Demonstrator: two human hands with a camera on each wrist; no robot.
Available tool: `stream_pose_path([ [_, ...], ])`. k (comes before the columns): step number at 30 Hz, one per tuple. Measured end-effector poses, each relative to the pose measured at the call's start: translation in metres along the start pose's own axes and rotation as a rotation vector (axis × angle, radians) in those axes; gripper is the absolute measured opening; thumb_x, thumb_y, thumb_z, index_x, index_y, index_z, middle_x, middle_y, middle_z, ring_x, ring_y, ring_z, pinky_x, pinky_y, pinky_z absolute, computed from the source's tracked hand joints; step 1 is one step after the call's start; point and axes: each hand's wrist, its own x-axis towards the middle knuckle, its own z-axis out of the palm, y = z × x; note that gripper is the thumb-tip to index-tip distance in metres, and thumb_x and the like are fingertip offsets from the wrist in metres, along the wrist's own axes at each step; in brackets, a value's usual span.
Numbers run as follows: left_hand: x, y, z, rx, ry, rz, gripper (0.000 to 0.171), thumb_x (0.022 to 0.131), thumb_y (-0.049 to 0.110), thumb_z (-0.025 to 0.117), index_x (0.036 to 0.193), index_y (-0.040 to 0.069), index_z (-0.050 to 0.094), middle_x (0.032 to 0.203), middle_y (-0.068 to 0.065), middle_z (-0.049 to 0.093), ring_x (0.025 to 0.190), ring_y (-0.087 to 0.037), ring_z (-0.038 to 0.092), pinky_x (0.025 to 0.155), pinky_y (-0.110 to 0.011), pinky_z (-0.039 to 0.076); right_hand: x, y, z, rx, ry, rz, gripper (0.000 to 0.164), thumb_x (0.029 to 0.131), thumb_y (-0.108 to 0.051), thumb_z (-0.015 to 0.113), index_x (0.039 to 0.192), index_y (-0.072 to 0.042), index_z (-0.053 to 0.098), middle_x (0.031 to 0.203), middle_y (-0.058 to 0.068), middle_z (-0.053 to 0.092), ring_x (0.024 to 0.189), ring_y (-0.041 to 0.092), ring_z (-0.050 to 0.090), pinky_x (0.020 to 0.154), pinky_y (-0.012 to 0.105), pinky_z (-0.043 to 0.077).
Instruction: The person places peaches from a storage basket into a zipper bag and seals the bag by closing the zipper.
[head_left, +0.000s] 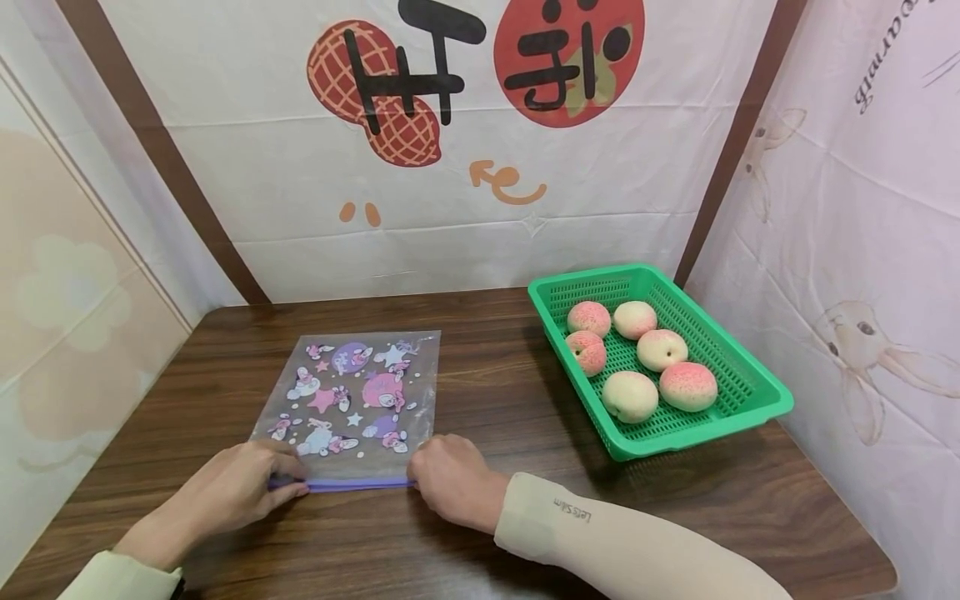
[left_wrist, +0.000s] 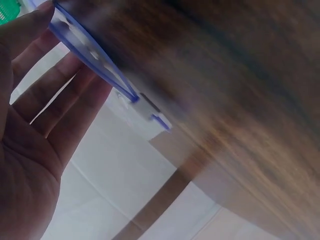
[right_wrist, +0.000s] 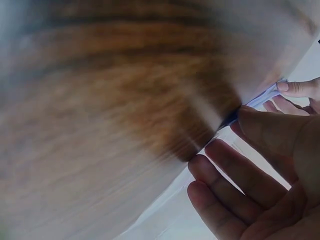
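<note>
A clear zip bag [head_left: 352, 408] printed with pink, purple and white cartoon figures lies flat on the wooden table, its purple zip edge [head_left: 360, 484] towards me. My left hand [head_left: 240, 483] pinches the left part of that edge between thumb and fingers. At the right end, my right hand [head_left: 453, 475] grips the same edge, thumb on the near side. In the left wrist view, the two purple strips [left_wrist: 92, 65] of the mouth stand slightly apart beside the left fingers. The right wrist view shows the right thumb [right_wrist: 260, 122] against the edge. No contents show inside the bag.
A green plastic basket [head_left: 705, 435] stands on the right side of the table, holding several pink and cream peaches [head_left: 662, 350]. Printed cloth walls [head_left: 450, 258] rise behind the table [head_left: 480, 350] and along its sides.
</note>
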Motion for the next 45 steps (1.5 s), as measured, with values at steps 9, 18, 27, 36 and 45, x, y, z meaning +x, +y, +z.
stream_pose_path([
  [9,0.002,0.004,0.002,0.003,0.017,0.013,0.016,0.078,0.029,0.090,0.081,0.035,0.076,0.089,0.019,0.066,0.075,0.001,0.061,0.060,-0.029,0.054,-0.011,0.011,-0.002,-0.029,-0.016,0.045,0.026,0.079,-0.003,0.069,0.063,-0.023,0.070,0.066,-0.008,0.066,0.058,0.006,0.059,0.052,0.029,0.052],
  [18,0.011,0.013,0.008,-0.008,0.064,0.087,0.021,0.077,0.026,0.091,0.078,0.035,0.072,0.086,0.018,0.063,0.073,0.000,0.059,0.057,-0.027,0.051,-0.026,0.030,-0.002,-0.009,-0.021,0.094,0.029,0.080,-0.001,0.068,0.061,-0.023,0.068,0.063,-0.007,0.064,0.055,0.006,0.056,0.047,0.031,0.052],
  [27,0.022,0.032,0.015,-0.008,0.087,0.120,0.019,0.078,0.026,0.090,0.079,0.033,0.072,0.086,0.016,0.063,0.073,0.000,0.059,0.058,-0.027,0.052,-0.040,0.043,-0.010,0.009,-0.055,0.132,0.037,0.078,0.003,0.067,0.054,-0.022,0.056,0.059,-0.005,0.063,0.051,0.007,0.054,0.045,0.034,0.050],
  [36,0.035,0.050,0.021,-0.026,0.072,0.151,0.018,0.080,0.026,0.088,0.079,0.031,0.071,0.082,0.015,0.062,0.068,0.001,0.055,0.054,-0.025,0.049,-0.054,0.056,-0.018,0.023,-0.081,0.170,0.043,0.077,0.007,0.068,0.052,-0.021,0.049,0.056,-0.006,0.057,0.050,0.005,0.044,0.041,0.033,0.041],
  [45,0.042,0.060,0.023,-0.040,0.048,0.145,0.016,0.081,0.026,0.088,0.080,0.030,0.072,0.082,0.016,0.062,0.069,0.001,0.057,0.054,-0.026,0.050,-0.063,0.065,-0.021,0.007,-0.066,0.177,0.045,0.075,0.010,0.069,0.050,-0.021,0.046,0.054,-0.006,0.054,0.049,0.005,0.043,0.041,0.031,0.040],
])
